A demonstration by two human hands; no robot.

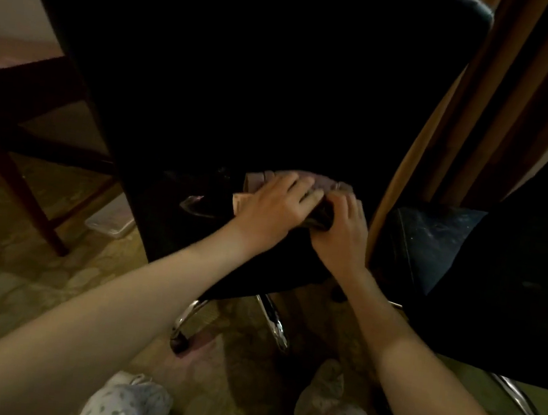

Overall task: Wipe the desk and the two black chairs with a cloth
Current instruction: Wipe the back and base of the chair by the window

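Head view is looking down at the big black chair (246,83), which is filling most of the frame. The cloth (303,178) is lying low on it, right where the backrest is meeting the seat, and both hands are on it. The left hand (274,207) is pressing down flat on the cloth with its fingers stretched out and a bit spread. The right hand (344,228) is sitting just beside it, touching it, with its fingers curling in and gripping a bunched dark fold of the same cloth. Pretty dim in there, so I can't tell the cloth's colour for sure; it's looking greyish-purple.

Under the seat the chrome legs (272,321) are catching some light. A second black chair (516,271) is standing just to the right, partly out of frame. A brown curtain (493,96) is hanging behind both. Over on the left, the wooden tabletop (12,52) is poking in, with a clear plastic box (110,221) sitting on the patterned carpet (15,279) near its leg. Patterned trouser legs (127,403) are showing at the bottom.
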